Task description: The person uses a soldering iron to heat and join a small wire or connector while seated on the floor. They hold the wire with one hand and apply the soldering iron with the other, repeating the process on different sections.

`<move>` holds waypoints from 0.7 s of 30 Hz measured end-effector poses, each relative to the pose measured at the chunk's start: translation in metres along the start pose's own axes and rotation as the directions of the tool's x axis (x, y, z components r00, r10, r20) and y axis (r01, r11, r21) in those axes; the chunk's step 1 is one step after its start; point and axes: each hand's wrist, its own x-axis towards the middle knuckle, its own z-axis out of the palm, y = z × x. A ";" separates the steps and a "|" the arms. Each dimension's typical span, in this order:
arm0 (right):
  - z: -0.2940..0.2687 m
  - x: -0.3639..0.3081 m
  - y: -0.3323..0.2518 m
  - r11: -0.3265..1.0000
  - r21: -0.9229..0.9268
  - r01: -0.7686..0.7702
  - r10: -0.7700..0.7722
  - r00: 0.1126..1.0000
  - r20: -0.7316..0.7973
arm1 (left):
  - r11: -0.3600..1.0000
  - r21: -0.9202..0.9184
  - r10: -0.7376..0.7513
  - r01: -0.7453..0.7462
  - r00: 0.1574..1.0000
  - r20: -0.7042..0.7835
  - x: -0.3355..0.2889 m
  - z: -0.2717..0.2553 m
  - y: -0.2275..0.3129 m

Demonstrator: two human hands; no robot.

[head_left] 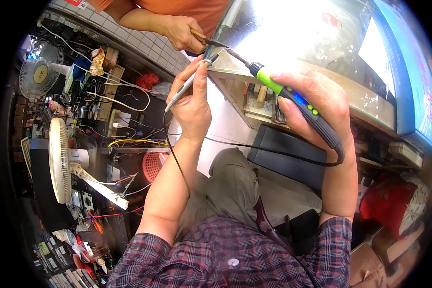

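Observation:
My right hand (317,103) is closed around a soldering iron (297,98) with a green and black handle, a lit display and green buttons. Its metal shaft slants up and left. In my left hand (194,103) a slim grey pen-shaped tool (182,91) with a dark end is pinched; I cannot make out its exact kind. A thin dark cord hangs near its lower end. Opposite me, another person's hand (185,33) grips a wooden-handled tool (199,36), whose dark metal end meets or crosses close to the iron's tip by the glass counter's corner.
A glass-topped counter (293,57) fills the upper right, with a blue box (415,72) at its edge. Fans (60,161), cables and parts crowd the left side. The iron's black cable (273,151) crosses above my lap. A pink basket (153,165) stands beside my left forearm.

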 end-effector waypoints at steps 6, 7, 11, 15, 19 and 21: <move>-0.001 0.001 -0.002 1.000 -0.006 -0.001 0.001 1.000 0.010 | 1.000 0.009 0.002 -0.002 1.000 -0.002 0.001 -0.002 0.003; 0.000 0.001 -0.002 1.000 -0.006 0.002 -0.002 1.000 0.008 | 1.000 0.010 0.005 -0.005 1.000 -0.003 0.001 -0.002 0.002; 0.000 0.001 -0.002 1.000 -0.014 0.010 -0.010 1.000 0.005 | 1.000 0.007 0.001 -0.001 1.000 -0.005 0.001 -0.002 0.004; 0.000 0.001 -0.001 1.000 -0.019 0.014 -0.014 1.000 0.005 | 1.000 -0.006 -0.005 0.005 1.000 -0.005 0.001 -0.001 0.003; 0.000 0.001 0.000 1.000 -0.021 0.015 -0.015 1.000 0.004 | 1.000 -0.005 0.001 -0.001 1.000 -0.002 0.001 -0.001 0.002; 0.000 0.001 0.001 1.000 -0.021 0.018 -0.018 1.000 0.007 | 1.000 -0.007 0.003 -0.003 1.000 -0.002 0.001 -0.001 0.001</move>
